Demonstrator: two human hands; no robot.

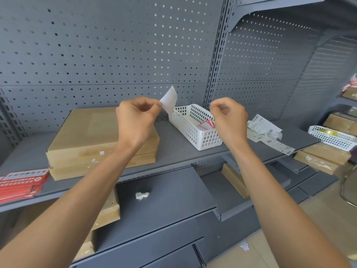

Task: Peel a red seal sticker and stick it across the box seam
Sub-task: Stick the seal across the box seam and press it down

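head view: left hand [136,118] pinches a white backing slip [169,99] at its fingertips. right hand [228,118] is pinched closed; its contents cannot be told. cardboard box [87,136] lies under the left hand; white basket [195,126] of red seal stickers [207,124] sits between the hands.

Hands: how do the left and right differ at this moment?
The left hand pinches a white paper slip that sticks up from its fingertips; the right hand pinches closed with nothing clearly visible in it. The left hand is over the cardboard box; the right hand is in front of the white basket. Both are raised at similar height, fingers curled.
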